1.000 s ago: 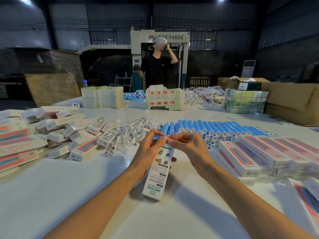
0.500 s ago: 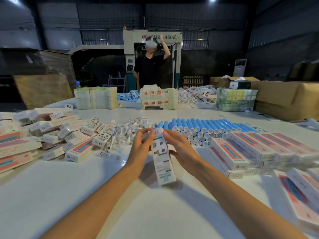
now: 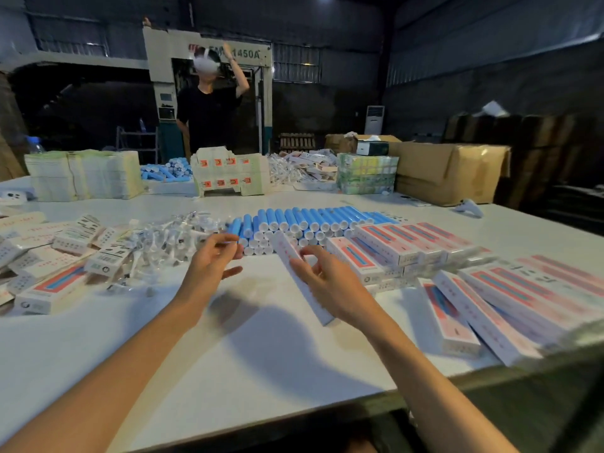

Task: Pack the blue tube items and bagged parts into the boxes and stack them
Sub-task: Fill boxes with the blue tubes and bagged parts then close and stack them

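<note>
From the head view, the right hand (image 3: 330,284) has its fingers curled round one long white box (image 3: 295,266), holding it slanted above the tabletop (image 3: 261,361), its far end towards the blue tubes (image 3: 310,220) and its near end towards the person. The frame is blurred there, so whether its end flap is tucked in cannot be told. The left hand (image 3: 212,261) holds nothing, with its fingers relaxed and spread just in front of the nearest tube, between the pile of bagged parts (image 3: 163,243) and the tube rows. The stacked boxes (image 3: 408,248) lie to the right of the held box, with more fanned out along the tabletop edge, and loose boxes (image 3: 58,284) lie on the left. This looks like the stacking step: one filled box ready to be set down while the free hand is placed to fetch the next tube or bag. The next move calls for bringing the box over to the right and laying it flat, parallel with its neighbours, so the stack does not slide. The left hand needs only a short reach to pinch one tube without rolling the row.
</note>
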